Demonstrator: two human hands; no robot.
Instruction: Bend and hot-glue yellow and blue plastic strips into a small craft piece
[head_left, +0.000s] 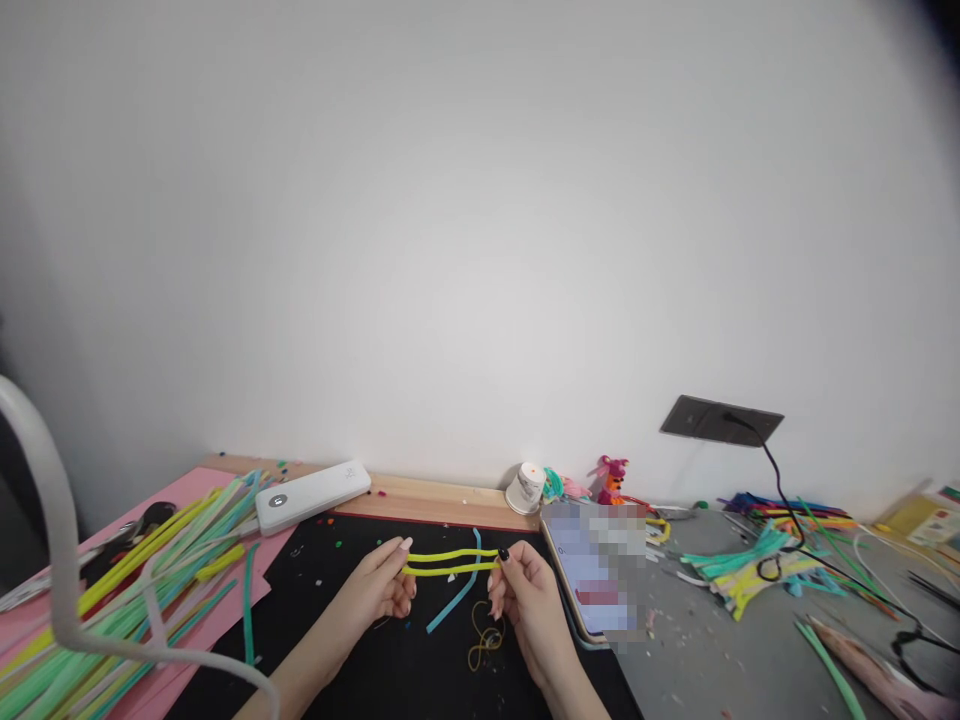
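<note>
My left hand [379, 590] and my right hand [525, 590] pinch the two ends of a pair of yellow pipe cleaners [452, 562], stretched level between them above a black mat [390, 670]. Fingers of both hands are closed on the ends. A teal pipe cleaner [457, 595] lies on the mat below, slanting under the yellow ones. A thin yellow loop of wire [486, 640] rests by my right wrist.
A heap of green and yellow pipe cleaners [135, 580] covers pink sheets at the left. A white power bank [311, 496], a white cup [526, 487], a phone [596, 575], small pipe-cleaner figures [611, 480] and more colourful pipe cleaners [757, 570] lie around. A wall socket [720, 420] has a black cable.
</note>
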